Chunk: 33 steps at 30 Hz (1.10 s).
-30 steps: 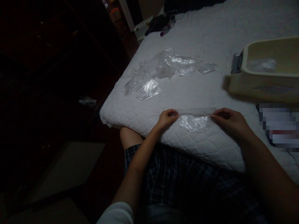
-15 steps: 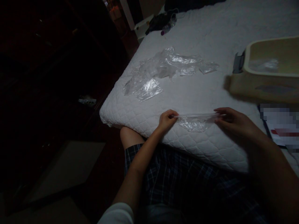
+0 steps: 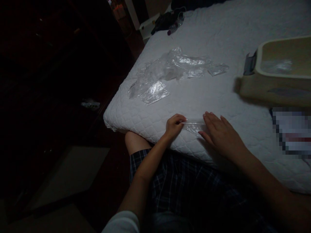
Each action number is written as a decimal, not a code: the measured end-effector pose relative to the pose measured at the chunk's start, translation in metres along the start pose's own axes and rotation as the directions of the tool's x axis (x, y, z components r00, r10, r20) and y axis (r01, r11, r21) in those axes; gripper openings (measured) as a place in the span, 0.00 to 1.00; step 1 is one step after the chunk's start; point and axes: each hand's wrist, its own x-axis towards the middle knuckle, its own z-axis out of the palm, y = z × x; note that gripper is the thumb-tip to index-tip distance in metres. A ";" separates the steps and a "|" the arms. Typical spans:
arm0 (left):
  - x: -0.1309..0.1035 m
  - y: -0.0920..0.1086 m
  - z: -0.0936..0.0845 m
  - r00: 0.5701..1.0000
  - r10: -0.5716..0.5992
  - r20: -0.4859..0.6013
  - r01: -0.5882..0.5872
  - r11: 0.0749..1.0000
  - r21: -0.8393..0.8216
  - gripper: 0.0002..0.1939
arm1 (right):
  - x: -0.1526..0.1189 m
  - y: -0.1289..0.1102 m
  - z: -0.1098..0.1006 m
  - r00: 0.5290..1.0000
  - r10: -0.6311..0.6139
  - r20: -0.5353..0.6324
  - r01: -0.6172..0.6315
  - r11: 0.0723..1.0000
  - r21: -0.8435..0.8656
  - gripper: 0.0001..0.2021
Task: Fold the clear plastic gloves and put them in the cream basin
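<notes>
A clear plastic bag [image 3: 192,128] lies at the near edge of the white quilted mattress [image 3: 141,119]. My left hand [image 3: 174,125] pinches its left end between thumb and fingers. Over the right part of the bag my right hand [image 3: 220,134] lies flat, palm down, fingers stretched out and the thumb apart; it covers that part of the plastic. Farther back on the mattress, a loose spread of clear plastic bags [image 3: 155,92] lies crumpled and partly overlapping.
At the right stands a beige plastic bin [image 3: 274,89] with a grey latch and clear plastic inside. A blurred-out flat item [image 3: 291,129] lies below it. Dark things and a bottle [image 3: 172,29] sit at the far corner. A cardboard-like panel [image 3: 70,174] is at lower left.
My right hand has let go of the bag's right end, moved left and flattened over the plastic. My left hand keeps its pinch in nearly the same spot.
</notes>
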 end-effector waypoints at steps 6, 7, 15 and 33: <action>-0.002 0.004 0.000 0.999 0.021 -0.029 -0.019 0.999 0.047 0.05 | -0.021 -0.018 0.016 0.986 -0.057 0.159 0.072 0.994 -0.087 0.29; -0.002 0.004 0.000 0.999 0.017 -0.027 -0.016 0.998 0.055 0.06 | -0.024 -0.019 0.019 0.983 -0.060 0.171 0.077 0.993 -0.093 0.29; -0.002 0.007 -0.003 1.000 0.010 0.012 -0.010 0.998 0.069 0.10 | -0.035 -0.022 0.028 0.973 -0.061 0.223 0.085 0.991 -0.102 0.27; -0.013 0.044 -0.036 0.932 0.182 0.314 -0.283 0.906 0.315 0.17 | -0.033 -0.015 0.033 0.973 -0.093 0.212 0.101 0.995 -0.026 0.25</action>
